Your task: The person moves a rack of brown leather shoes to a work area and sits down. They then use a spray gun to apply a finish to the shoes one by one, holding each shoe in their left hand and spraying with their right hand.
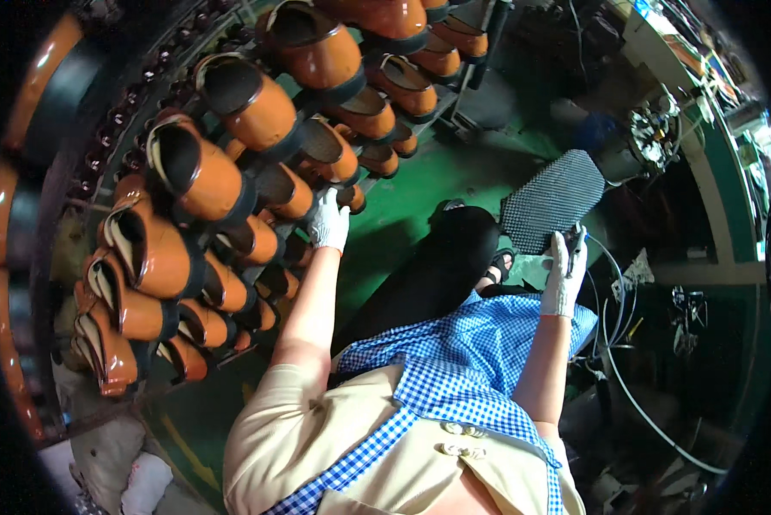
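Note:
My left hand [329,223], in a white glove, reaches in among glossy orange-brown shoes on a rack. Its fingers look curled beside a small low shoe [352,199]; what they grip is hidden. On the right, my gloved right hand [563,279] is closed around a dark hand tool [577,244] with a thin pale hose [610,257] running from it. Just beyond that hand is a grey, textured stool-like pad [557,199].
Tiers of shoes [250,105] fill the left side, close to my left arm. The pale hose [638,408] loops down at the right. A bin of crumpled scraps [656,133] stands at the far right, beside a cluttered bench [686,51]. Green floor [394,223] shows between.

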Tool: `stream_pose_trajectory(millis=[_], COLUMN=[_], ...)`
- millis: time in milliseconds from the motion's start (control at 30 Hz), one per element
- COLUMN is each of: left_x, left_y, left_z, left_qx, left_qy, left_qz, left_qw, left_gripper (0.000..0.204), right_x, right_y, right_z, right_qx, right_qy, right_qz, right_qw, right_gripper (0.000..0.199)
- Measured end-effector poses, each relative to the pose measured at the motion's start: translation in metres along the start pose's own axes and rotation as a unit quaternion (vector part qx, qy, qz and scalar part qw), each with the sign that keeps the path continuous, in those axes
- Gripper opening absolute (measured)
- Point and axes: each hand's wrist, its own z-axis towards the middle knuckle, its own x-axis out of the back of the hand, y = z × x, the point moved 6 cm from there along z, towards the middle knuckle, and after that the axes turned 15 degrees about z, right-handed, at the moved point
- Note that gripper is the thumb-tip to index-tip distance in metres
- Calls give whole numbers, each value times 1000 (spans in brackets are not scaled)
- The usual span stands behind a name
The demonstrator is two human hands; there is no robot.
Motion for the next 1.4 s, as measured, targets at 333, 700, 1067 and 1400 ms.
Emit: stream_pose_trajectory(millis=[333,700,1067,1400], left_x=[8,250,259,269], left_y=[47,201,384,375], left_z=[18,-105,-90,-105], left_qx=[-93,-289,-597,-606], left_qy=[-104,-168,-31,53], left_qz=[-18,-102,-115,-50], left_qw=[990,937,793,792], left_gripper=[37,28,22,54], right_x=[-6,-5,1,43], right_y=[-7,6,14,16], right_z=[-9,-3,7,-10], right_qx=[-18,-46,14,235], right_qy=[8,-3,-1,-14], right_qz=[88,125,19,-249], right_qw=[996,991,1000,939], right_gripper=[32,54,31,26])
